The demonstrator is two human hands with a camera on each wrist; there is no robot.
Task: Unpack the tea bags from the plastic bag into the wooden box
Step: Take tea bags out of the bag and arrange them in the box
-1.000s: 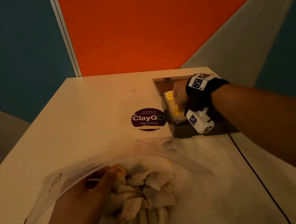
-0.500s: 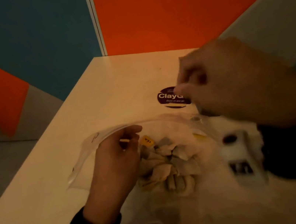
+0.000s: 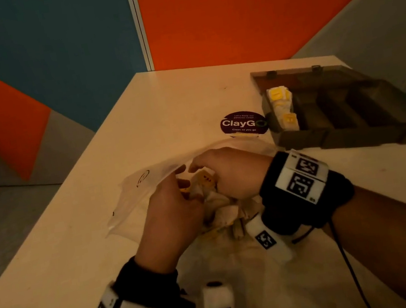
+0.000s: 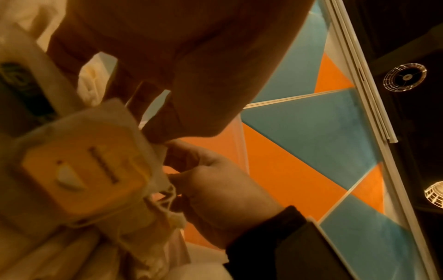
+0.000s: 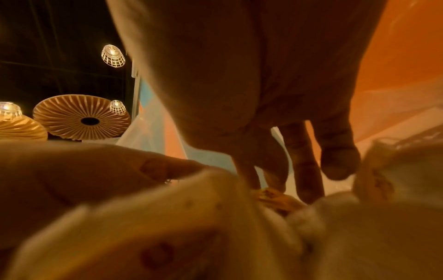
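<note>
In the head view, the clear plastic bag (image 3: pixel 146 189) is lying on the pale desk (image 3: pixel 139 126) with its mouth facing 12 o'clock, and a heap of tea bags (image 3: pixel 220 204) is sitting inside it. The left hand (image 3: pixel 171 212) is pinching the bag's upper edge and lifting it open. The right hand (image 3: pixel 229 173) is reaching into the mouth from 3 o'clock, fingers curled down among the tea bags; whether they are gripping 1 is hidden here. The wooden box (image 3: pixel 350 114) is standing open toward 2 o'clock from the bag, well apart from both hands, with several yellow-tagged tea bags (image 3: pixel 282 106) filling its leftmost compartment. A round purple sticker (image 3: pixel 242 124) is sitting on the desk between bag and box. In the left wrist view, the left hand (image 4: pixel 215 193) is showing its fingers closed on thin plastic film, and a tea bag with a yellow tag (image 4: pixel 84 170) is filling the frame at 9 o'clock, blurred. In the right wrist view, the right hand (image 5: pixel 275 113) is hanging its fingers (image 5: pixel 309 170) down into pale, blurred tea bags (image 5: pixel 191 227); I cannot tell whether they are clamped on any.
</note>
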